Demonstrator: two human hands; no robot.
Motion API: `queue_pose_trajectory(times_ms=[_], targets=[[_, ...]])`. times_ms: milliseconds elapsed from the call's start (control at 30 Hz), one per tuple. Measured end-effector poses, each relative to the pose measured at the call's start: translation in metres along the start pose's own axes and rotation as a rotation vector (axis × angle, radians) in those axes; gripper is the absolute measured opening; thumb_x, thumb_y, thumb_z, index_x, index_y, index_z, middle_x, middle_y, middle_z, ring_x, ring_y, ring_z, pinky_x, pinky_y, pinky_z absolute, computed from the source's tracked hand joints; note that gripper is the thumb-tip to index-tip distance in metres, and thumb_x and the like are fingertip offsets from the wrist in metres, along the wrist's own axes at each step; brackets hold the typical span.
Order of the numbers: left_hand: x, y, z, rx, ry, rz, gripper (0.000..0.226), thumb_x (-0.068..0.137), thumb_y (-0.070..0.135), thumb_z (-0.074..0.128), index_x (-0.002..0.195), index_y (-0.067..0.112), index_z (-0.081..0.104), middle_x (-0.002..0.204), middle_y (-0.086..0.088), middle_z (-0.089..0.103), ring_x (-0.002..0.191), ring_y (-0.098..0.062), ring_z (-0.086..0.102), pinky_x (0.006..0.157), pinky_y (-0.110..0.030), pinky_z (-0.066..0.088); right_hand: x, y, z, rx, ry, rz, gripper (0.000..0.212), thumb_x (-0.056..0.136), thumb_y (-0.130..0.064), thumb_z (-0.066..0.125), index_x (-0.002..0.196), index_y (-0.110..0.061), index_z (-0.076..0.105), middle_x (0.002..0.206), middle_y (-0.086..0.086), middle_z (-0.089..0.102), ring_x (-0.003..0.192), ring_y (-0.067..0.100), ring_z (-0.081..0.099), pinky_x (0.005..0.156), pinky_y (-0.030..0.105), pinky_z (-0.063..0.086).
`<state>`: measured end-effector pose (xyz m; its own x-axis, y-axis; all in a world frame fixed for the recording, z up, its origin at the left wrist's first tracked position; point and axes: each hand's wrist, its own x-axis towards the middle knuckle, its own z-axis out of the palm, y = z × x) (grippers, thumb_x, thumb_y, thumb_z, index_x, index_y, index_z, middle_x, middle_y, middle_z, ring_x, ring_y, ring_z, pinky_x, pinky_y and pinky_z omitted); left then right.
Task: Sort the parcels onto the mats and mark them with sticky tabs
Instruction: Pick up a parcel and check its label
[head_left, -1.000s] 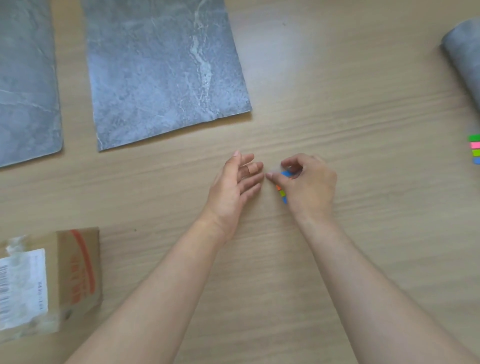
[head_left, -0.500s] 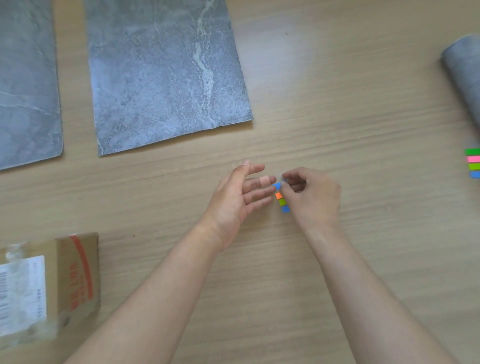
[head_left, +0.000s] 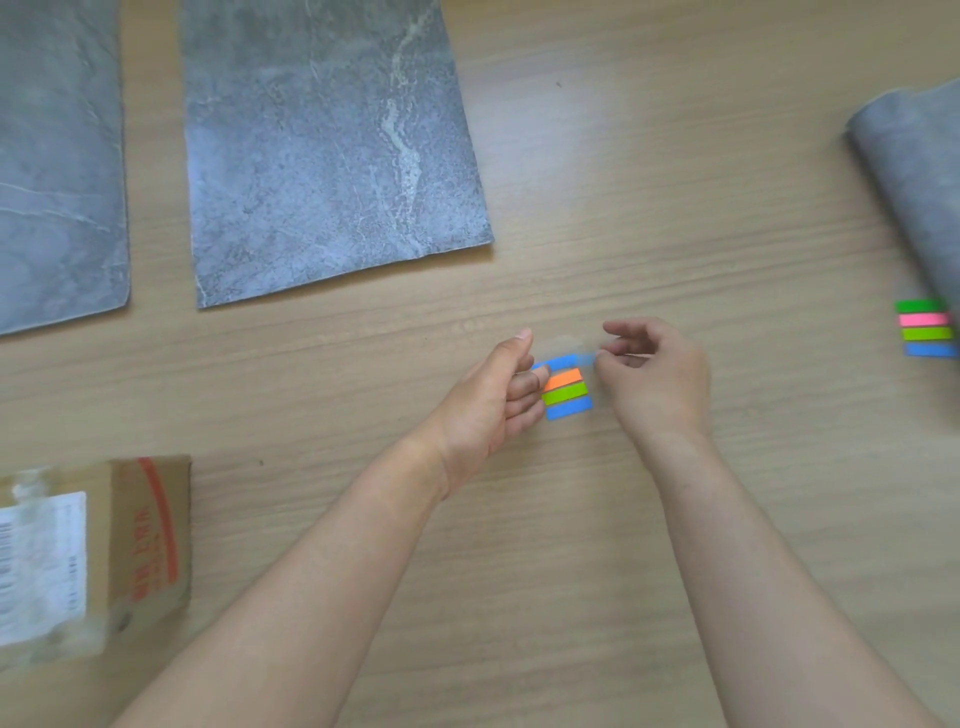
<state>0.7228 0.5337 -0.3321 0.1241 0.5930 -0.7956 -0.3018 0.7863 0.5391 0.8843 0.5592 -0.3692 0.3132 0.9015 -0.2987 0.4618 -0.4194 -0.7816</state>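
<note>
A small pad of sticky tabs (head_left: 567, 393) with orange, green and blue strips lies on the wooden table between my hands. My left hand (head_left: 493, 400) holds the pad's left end with curled fingers. My right hand (head_left: 655, 375) pinches the clear end of the top blue tab (head_left: 563, 361), which lifts off the pad. A cardboard parcel (head_left: 111, 540) with a white label lies at the lower left, off the mats. Two flat grey mats, one at top centre (head_left: 332, 156) and one at top left (head_left: 57, 156), carry nothing.
A rolled grey mat (head_left: 914, 171) lies at the right edge. Just below it sits a second pad of tabs (head_left: 927, 327) in green, pink and blue. Bare wooden tabletop surrounds my hands.
My right hand has drawn away to the right, uncovering the pad and peeling up the blue tab. My left fingers have curled onto the pad's left end.
</note>
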Motion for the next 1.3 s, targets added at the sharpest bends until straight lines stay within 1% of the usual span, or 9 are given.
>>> queue_pose_trajectory(times_ms=[100, 167, 333, 533, 633, 733, 933, 1133, 1300], targets=[[-0.005, -0.005, 0.006, 0.027, -0.018, 0.054, 0.05, 0.102, 0.044, 0.045, 0.141, 0.012, 0.047, 0.139, -0.009, 0.058, 0.129, -0.015, 0.056, 0.11, -0.031, 0.044, -0.005, 0.0, -0.02, 0.214, 0.21, 0.068, 0.022, 0.078, -0.009, 0.072, 0.095, -0.023, 0.071, 0.082, -0.009, 0.071, 0.066, 0.0, 0.066, 0.07, 0.022, 0.052], [-0.014, -0.009, 0.009, 0.085, 0.009, 0.165, 0.027, 0.104, 0.035, 0.048, 0.12, 0.017, 0.061, 0.124, -0.006, 0.064, 0.12, -0.015, 0.062, 0.106, -0.028, 0.048, -0.02, -0.008, -0.028, 0.322, 0.256, -0.004, 0.022, 0.079, -0.01, 0.077, 0.093, -0.024, 0.067, 0.087, -0.006, 0.072, 0.07, 0.005, 0.069, 0.07, 0.025, 0.055], [-0.061, -0.017, -0.003, -0.019, 0.17, 0.408, 0.02, 0.097, 0.012, 0.063, 0.096, -0.006, 0.072, 0.095, -0.02, 0.076, 0.093, -0.03, 0.074, 0.085, -0.035, 0.06, -0.083, -0.036, -0.014, 0.304, 0.066, -0.506, 0.027, 0.083, -0.004, 0.083, 0.099, -0.018, 0.065, 0.097, 0.006, 0.069, 0.078, 0.013, 0.073, 0.071, 0.028, 0.056], [-0.133, -0.016, -0.045, -0.19, 0.146, 0.479, 0.021, 0.093, 0.01, 0.067, 0.098, -0.01, 0.071, 0.104, -0.026, 0.073, 0.098, -0.03, 0.073, 0.082, -0.032, 0.057, -0.142, -0.068, 0.008, 0.187, -0.066, -0.879, 0.03, 0.08, 0.009, 0.081, 0.105, -0.001, 0.068, 0.099, 0.007, 0.067, 0.079, 0.008, 0.072, 0.078, 0.017, 0.053], [-0.162, -0.023, -0.074, -0.212, 0.14, 0.509, 0.026, 0.092, 0.006, 0.068, 0.105, -0.016, 0.066, 0.107, -0.03, 0.071, 0.102, -0.035, 0.072, 0.085, -0.035, 0.057, -0.17, -0.083, 0.019, 0.16, -0.119, -0.952, 0.031, 0.08, 0.008, 0.081, 0.106, -0.002, 0.069, 0.099, 0.006, 0.068, 0.079, 0.006, 0.072, 0.077, 0.021, 0.056], [-0.188, -0.035, -0.104, -0.221, 0.169, 0.519, 0.021, 0.091, 0.004, 0.069, 0.104, -0.013, 0.068, 0.107, -0.03, 0.071, 0.103, -0.036, 0.072, 0.087, -0.038, 0.057, -0.199, -0.092, 0.032, 0.145, -0.194, -0.99, 0.033, 0.079, 0.006, 0.083, 0.108, -0.002, 0.068, 0.1, 0.007, 0.068, 0.08, 0.004, 0.071, 0.079, 0.014, 0.052], [-0.229, -0.073, -0.168, -0.263, 0.305, 0.547, 0.016, 0.088, 0.007, 0.073, 0.099, -0.004, 0.072, 0.092, -0.018, 0.073, 0.087, -0.024, 0.071, 0.085, -0.032, 0.058, -0.26, -0.094, 0.064, 0.172, -0.324, -0.979, 0.042, 0.079, -0.019, 0.089, 0.111, -0.004, 0.068, 0.105, 0.004, 0.067, 0.088, 0.009, 0.071, 0.082, 0.019, 0.056], [-0.252, -0.124, -0.249, -0.183, 0.458, 0.612, 0.009, 0.086, 0.007, 0.075, 0.094, 0.003, 0.075, 0.074, -0.008, 0.068, 0.069, -0.014, 0.065, 0.07, -0.026, 0.058, -0.313, -0.09, 0.115, 0.106, -0.172, -0.958, 0.018, 0.093, -0.001, 0.072, 0.111, -0.006, 0.073, 0.103, 0.001, 0.07, 0.09, 0.007, 0.069, 0.082, 0.026, 0.058], [-0.254, -0.149, -0.307, -0.117, 0.47, 0.637, 0.007, 0.084, 0.007, 0.078, 0.091, 0.004, 0.077, 0.072, -0.008, 0.071, 0.066, -0.015, 0.062, 0.065, -0.028, 0.056, -0.342, -0.087, 0.162, -0.028, -0.13, -0.969, 0.032, 0.095, 0.01, 0.056, 0.115, -0.007, 0.075, 0.108, 0.001, 0.073, 0.101, 0.011, 0.068, 0.091, 0.016, 0.05]])
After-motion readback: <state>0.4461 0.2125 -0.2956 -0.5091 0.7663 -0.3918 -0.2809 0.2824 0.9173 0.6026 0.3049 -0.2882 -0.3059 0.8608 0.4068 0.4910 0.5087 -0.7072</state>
